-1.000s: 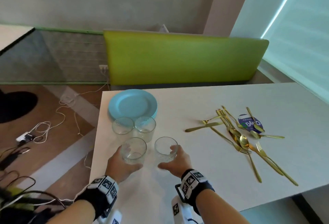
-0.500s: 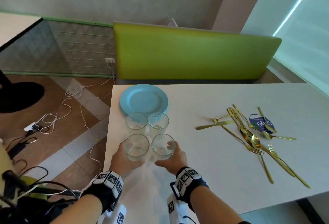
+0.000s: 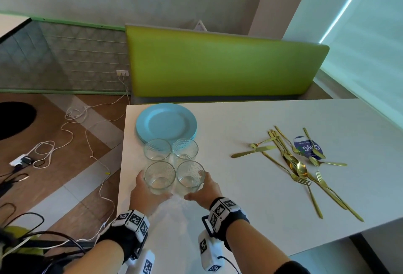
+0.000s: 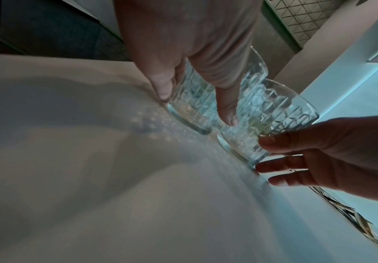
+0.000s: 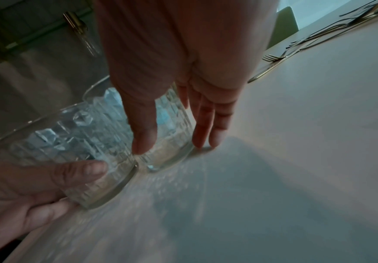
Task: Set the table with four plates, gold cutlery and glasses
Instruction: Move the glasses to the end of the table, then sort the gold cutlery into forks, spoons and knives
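Four clear patterned glasses stand in a tight square on the white table (image 3: 250, 197), just in front of a stack of light-blue plates (image 3: 166, 122). My left hand (image 3: 144, 193) grips the front-left glass (image 3: 159, 177), thumb on its near side. My right hand (image 3: 205, 191) grips the front-right glass (image 3: 190, 176). Both stand on the table, side by side and touching, as the left wrist view shows with the left glass (image 4: 192, 99) against the right glass (image 4: 269, 113). Behind them are the back-left glass (image 3: 157, 150) and back-right glass (image 3: 185, 148). Gold cutlery (image 3: 294, 160) lies in a loose pile to the right.
A round blue sticker (image 3: 307, 147) lies under part of the cutlery. A green bench back (image 3: 218, 64) runs along the table's far side. The table's left edge (image 3: 122, 164) is close to the glasses, with cables (image 3: 72, 125) on the floor beyond it.
Both hands slid the two front glasses together and away from me, up against the back pair. A gap stood between them a second ago; now they touch.
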A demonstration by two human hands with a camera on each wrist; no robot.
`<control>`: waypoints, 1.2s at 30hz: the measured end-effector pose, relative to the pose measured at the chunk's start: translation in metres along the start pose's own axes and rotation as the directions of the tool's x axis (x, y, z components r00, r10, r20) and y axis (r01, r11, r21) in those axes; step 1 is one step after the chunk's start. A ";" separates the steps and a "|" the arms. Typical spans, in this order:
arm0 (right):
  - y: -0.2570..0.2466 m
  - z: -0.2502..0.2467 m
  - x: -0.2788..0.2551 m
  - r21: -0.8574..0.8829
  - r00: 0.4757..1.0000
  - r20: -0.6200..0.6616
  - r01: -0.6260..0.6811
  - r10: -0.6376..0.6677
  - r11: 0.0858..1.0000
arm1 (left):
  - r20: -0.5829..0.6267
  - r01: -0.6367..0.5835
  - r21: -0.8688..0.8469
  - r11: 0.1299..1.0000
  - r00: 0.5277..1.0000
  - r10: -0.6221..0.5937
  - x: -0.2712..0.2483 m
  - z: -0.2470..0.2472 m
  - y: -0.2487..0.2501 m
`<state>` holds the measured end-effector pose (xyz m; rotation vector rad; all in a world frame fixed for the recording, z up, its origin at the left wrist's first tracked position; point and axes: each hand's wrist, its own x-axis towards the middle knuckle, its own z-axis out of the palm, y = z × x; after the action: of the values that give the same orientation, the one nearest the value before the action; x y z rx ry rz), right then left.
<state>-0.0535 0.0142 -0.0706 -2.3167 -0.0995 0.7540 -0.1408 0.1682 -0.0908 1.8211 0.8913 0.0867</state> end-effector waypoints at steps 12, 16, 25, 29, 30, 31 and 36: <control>0.036 -0.094 0.005 -0.092 0.995 -0.020 -0.103 0.102 0.990 | -0.255 -0.651 0.121 0.750 0.710 0.657 -0.022 0.041 0.095; 0.070 -0.155 0.003 -0.082 0.981 -0.129 -0.160 0.148 0.984 | -0.099 -0.720 0.133 0.681 0.674 0.732 -0.018 0.095 0.151; 0.157 -0.273 0.014 -0.056 0.918 -0.296 -0.293 0.265 0.954 | 0.282 -0.619 0.196 0.760 0.778 0.561 0.010 0.210 0.237; 0.199 -0.304 0.023 -0.028 0.897 -0.322 -0.329 0.303 0.944 | 0.376 -0.601 0.253 0.759 0.783 0.495 0.026 0.257 0.249; 0.208 -0.308 0.025 -0.041 0.897 -0.317 -0.336 0.307 0.941 | 0.400 -0.593 0.267 0.760 0.785 0.473 0.027 0.268 0.249; 0.217 -0.310 0.026 -0.046 0.900 -0.310 -0.338 0.308 0.940 | 0.427 -0.586 0.283 0.759 0.786 0.448 0.028 0.279 0.247; 0.245 -0.312 0.031 -0.034 0.901 -0.282 -0.353 0.330 0.935 | 0.631 -0.665 0.421 0.617 0.703 0.328 0.025 0.324 0.229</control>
<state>0.1093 -0.3483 -0.0566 -2.5286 0.4192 0.5955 0.1438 -0.1063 -0.0510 2.5292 -0.0562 -0.3598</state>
